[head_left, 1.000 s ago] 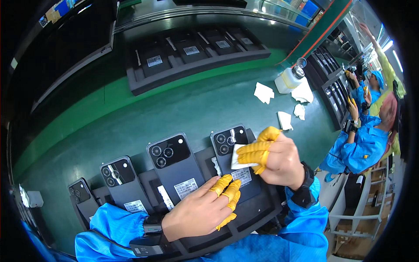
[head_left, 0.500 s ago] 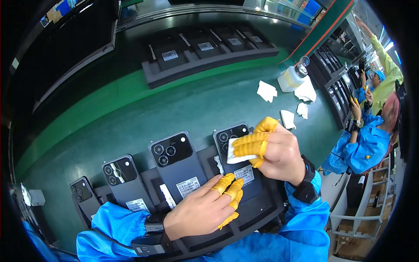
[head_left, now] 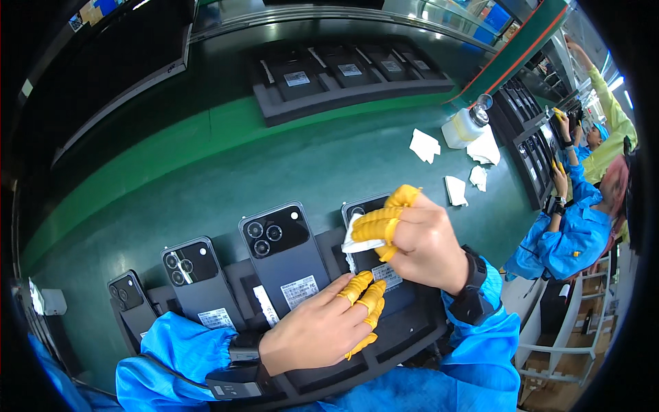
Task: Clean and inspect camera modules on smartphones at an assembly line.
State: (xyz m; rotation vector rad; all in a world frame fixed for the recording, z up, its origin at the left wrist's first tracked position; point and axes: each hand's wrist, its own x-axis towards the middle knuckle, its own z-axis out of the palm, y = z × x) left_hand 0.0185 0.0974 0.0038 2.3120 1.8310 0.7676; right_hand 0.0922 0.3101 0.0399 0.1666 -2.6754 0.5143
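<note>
A dark phone (head_left: 384, 257) with a white label lies back up at the right end of a black foam tray (head_left: 274, 393). My right hand (head_left: 419, 233), in yellow finger cots, pinches a folded white wipe (head_left: 358, 240) over that phone's camera area, at its left edge. The wipe and fingers hide most of the lenses. My left hand (head_left: 326, 326), also in yellow finger cots, rests with fingers extended at the phone's lower part, just below the label. Beside it lies another phone (head_left: 281, 254), showing three lenses and a label.
More dark phones (head_left: 195, 268) fill the tray toward the left. Across the green bench stands a second black tray (head_left: 350, 97) with labelled dark devices. White paper pieces (head_left: 425, 146) lie by a white pump bottle (head_left: 464, 128). Co-workers in blue sleeves (head_left: 570, 237) work at right.
My right hand has carried the wipe leftward across the camera area. My left hand stays nearly in place. The far tray appears further right, and the view has shifted slightly.
</note>
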